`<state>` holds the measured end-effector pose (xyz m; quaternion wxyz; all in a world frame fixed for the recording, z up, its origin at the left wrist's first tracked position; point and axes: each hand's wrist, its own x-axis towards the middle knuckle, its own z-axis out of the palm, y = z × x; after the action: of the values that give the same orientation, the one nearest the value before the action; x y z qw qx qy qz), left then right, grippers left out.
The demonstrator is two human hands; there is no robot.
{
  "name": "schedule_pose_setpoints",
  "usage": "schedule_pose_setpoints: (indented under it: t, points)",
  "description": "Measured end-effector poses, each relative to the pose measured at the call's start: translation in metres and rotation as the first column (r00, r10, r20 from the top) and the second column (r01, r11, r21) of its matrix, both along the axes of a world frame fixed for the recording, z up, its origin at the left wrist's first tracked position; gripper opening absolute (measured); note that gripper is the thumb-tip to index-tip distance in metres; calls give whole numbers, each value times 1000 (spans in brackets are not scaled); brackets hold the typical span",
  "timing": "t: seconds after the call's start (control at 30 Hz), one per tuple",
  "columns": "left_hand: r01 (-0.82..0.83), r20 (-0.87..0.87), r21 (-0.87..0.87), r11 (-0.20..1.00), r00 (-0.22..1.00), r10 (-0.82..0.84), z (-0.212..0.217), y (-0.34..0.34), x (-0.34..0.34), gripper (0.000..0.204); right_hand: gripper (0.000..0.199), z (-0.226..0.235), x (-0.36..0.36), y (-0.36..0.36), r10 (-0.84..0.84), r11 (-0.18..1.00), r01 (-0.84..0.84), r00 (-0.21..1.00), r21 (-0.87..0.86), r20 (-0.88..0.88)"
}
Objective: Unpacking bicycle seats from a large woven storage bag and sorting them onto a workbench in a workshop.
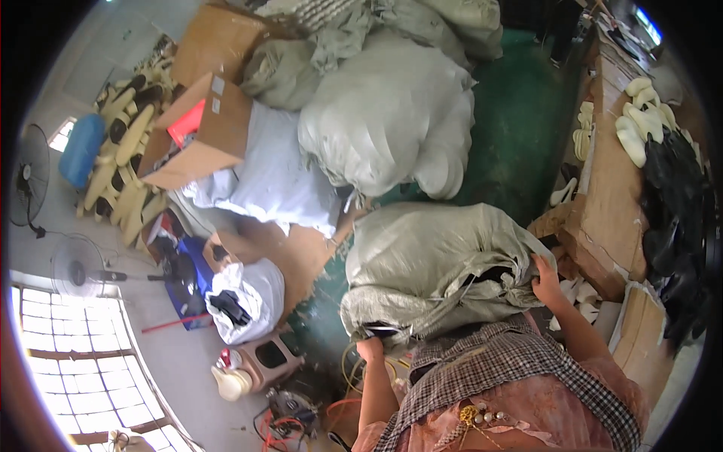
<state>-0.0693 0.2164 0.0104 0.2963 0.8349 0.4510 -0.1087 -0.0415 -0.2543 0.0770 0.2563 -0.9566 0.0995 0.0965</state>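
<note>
A large, stuffed grey-green woven sack (429,248) lies on its side right in front of me, against my checked apron. My left hand (370,349) is closed on the sack's near left corner, beside a gap where something dark shows. On the right, my right hand (546,280) grips the sack's right end, fingers wrapped in the cloth. Between the hands, the near edge is gathered and partly tied, with a dark opening near the right hand. What fills the sack is mostly hidden.
Bulging pale sacks (392,113) are heaped beyond. An open cardboard box (203,135) rests at the left, near a white bag (248,297) and a plastic stool (267,361). Along the right runs a wooden bench (614,166) with black pieces (670,203). Fans (75,267) stand far left.
</note>
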Motion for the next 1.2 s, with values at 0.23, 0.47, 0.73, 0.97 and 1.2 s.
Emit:
schedule_pose_setpoints:
  t: [0.23, 0.47, 0.73, 0.97, 1.2]
  points:
    - [-284, 13, -773, 567, 887, 462, -64, 64, -65, 44, 61, -51, -23, 6, -694, 585, 779, 626, 228, -357]
    - [-176, -103, -651, 738, 984, 144, -15, 41, -48, 36, 28, -149, -66, -36, -631, 446, 891, 379, 83, -677]
    - [-67, 168, -673, 737, 956, 240, 49, -42, -23, 32, 23, -24, 57, -31, -320, -312, 632, 634, 710, -704]
    - [-174, 459, -608, 774, 719, 522, 204, -215, 49, 30, 12, 107, 180, -122, -321, -340, 489, 742, 803, -588]
    - [61, 482, -697, 715, 777, 404, 310, -326, 116, 37, 12, 149, 277, -218, -360, -318, 200, 879, 927, -313]
